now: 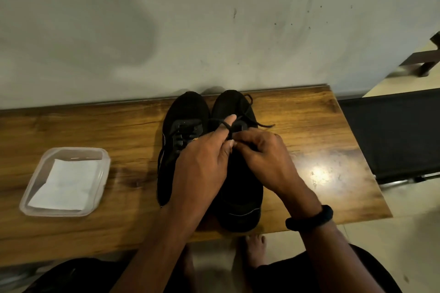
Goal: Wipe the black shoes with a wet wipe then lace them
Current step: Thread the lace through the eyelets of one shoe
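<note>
Black shoes, one pair, side by side and touching, toes pointing away from the hands toward the wall.

- Left-side shoe [183, 131]: partly under the left hand. Its laces are threaded and look drawn in.
- Right-side shoe [240, 200]: directly beneath both hands; this is the one being worked.
- Lace [248, 108], black: runs from the hands out over the toe of the right-side shoe. One loose end trails onto the wood beyond the right hand.
- Left hand [202, 164]: fingers curled at the lace, forefinger stretched forward with a strand looped over it.
- Right hand [264, 157]: fingertips pinch the lace right against the left hand's fingertips. A dark wristband [312, 217] sits on that wrist.
- Wooden bench top [309, 131]: bears everything listed.
- Clear plastic tub [104, 157]: well to the left of the left hand, holding a folded white wipe [64, 181]. Neither hand touches it.

Step, by judgement: wiping appears finished, and the lacing or tying of the second shoe is in hand.

Next move, by judgement: it likely calls for even tension on both strands. The loop must pass through without the pinch slipping. Black lace on black upper makes the strands hard to follow.
</note>
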